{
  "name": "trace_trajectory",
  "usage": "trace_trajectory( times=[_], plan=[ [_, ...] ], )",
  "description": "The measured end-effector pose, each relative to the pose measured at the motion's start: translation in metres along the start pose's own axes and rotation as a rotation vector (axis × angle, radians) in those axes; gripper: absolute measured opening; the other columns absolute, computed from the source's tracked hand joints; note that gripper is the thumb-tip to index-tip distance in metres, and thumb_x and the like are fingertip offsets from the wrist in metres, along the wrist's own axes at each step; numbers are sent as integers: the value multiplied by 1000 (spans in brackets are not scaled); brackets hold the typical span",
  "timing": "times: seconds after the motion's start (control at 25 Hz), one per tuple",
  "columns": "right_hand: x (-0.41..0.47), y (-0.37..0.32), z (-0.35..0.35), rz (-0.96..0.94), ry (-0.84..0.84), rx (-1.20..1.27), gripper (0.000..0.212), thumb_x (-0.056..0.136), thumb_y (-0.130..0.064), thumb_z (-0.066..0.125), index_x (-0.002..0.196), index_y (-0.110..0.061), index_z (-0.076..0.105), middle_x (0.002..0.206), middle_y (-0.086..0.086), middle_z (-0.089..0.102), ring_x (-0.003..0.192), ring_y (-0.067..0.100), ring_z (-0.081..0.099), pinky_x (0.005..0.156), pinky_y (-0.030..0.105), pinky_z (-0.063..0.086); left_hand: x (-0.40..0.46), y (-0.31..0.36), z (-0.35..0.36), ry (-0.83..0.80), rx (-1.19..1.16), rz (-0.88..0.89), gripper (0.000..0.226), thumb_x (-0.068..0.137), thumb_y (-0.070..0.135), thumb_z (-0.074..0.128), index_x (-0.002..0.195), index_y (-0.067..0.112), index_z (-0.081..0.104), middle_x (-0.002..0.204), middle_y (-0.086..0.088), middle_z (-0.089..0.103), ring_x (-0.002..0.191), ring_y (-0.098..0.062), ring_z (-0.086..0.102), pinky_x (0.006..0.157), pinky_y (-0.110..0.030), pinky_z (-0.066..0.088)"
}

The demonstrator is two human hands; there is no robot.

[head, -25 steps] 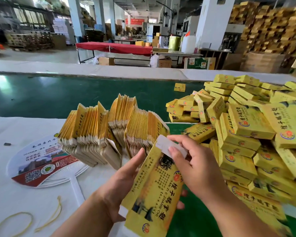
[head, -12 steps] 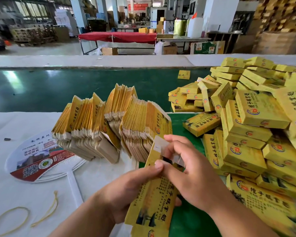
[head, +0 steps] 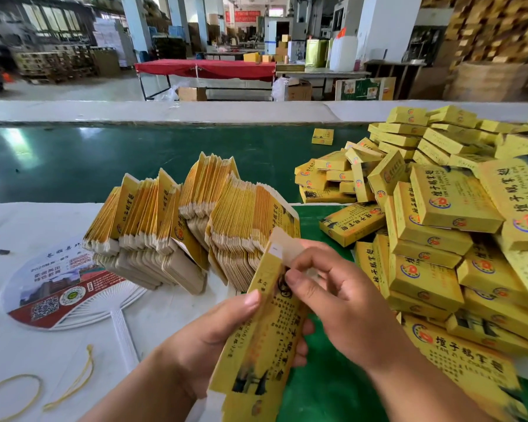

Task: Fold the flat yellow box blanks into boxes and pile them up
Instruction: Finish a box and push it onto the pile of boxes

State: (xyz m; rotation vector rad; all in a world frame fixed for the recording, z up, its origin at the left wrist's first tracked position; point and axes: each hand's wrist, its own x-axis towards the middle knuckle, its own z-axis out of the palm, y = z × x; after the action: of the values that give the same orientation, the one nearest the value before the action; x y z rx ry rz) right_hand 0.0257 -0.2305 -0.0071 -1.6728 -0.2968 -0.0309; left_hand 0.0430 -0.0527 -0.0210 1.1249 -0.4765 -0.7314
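Head view, left hand [head: 223,336] grips box blank [head: 256,345] (lower end cropped), right hand [head: 342,303] pinches its blurred flap [head: 287,249].

Box blank [head: 258,336] now squeezed open

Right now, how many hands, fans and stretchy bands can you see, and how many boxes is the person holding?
Hands: 2, the left hand and the right hand
Box being folded, held in both hands: 1
Paper fan: 1
Rubber bands: 2, one at the near left edge, one beside it
Total: 6
The folded boxes and flat blanks are too many to count.
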Motion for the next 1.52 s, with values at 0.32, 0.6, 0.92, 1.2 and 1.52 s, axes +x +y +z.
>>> trace_trajectory(
  times=[0.32,0.6,0.92,1.2,1.52],
  plan=[
    [-6,-3,16,-75,-33,-239,32,87,-59,58,111,-41,69,101,-20,73,94,4,68,76,19,56,-1,-9,-6,213,-40,181,69,67,44,85,117,2,62,106,-22,69,93,-33,69,77,-40,57],
    [-11,-13,14,30,-119,-136,39,83,-59,60,103,-29,75,89,-8,76,86,8,71,79,30,59,0,-14,2,430,413,333,78,47,53,92,107,17,58,94,-10,71,82,-22,67,67,-45,58],
    [-15,-21,11,35,-17,-349,60,74,-68,44,50,-13,47,34,-9,35,34,7,29,37,16,23,0,-18,6,677,633,404,67,44,61,89,94,29,59,86,7,74,72,-5,70,56,-21,56],
    [-8,-12,19,-45,117,-270,64,82,-62,42,67,0,53,42,-7,32,41,7,28,42,23,23,1,-10,13,783,390,417,39,88,58,49,85,24,69,78,-7,77,67,-24,75,52,-32,58],
    [-7,-3,15,-143,253,-371,60,92,-59,42,62,-9,54,44,4,45,38,16,37,38,35,31,4,-15,11,813,574,330,35,82,60,50,92,28,62,78,2,71,67,-15,68,53,-36,54]
  ],
)
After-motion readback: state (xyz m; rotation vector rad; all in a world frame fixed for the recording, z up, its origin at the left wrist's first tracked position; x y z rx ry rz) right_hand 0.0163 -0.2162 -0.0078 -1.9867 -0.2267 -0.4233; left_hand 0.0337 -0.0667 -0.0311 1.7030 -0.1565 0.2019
